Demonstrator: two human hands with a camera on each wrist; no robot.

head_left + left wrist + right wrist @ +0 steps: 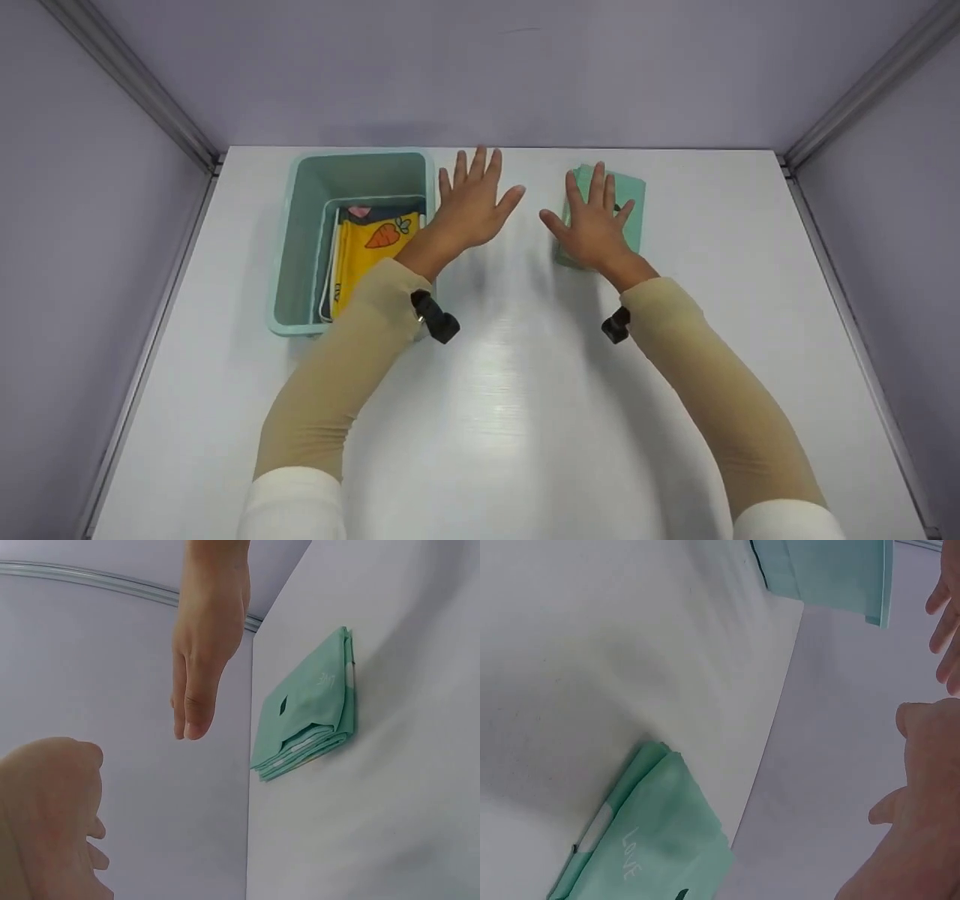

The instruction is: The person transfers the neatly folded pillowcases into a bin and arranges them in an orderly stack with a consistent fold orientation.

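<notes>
My left hand [472,199] hovers open with fingers spread just right of a teal plastic bin [300,225]. In the bin lies a folded yellow fabric item with a carrot print [371,247] on top of other folded pieces. My right hand [596,221] is open too, palm down, above the near left part of a folded mint-green bag [631,206]. In the left wrist view the right hand [202,637] is held off the table, apart from the bag [307,709]. The right wrist view shows the bag [652,847] printed with "LOVE" and the bin's corner [832,570].
The white table [510,420] is enclosed by lilac walls with metal rails [855,90] at the back corners. Both arms wear tan sleeves with small black camera mounts [435,319] at the wrists.
</notes>
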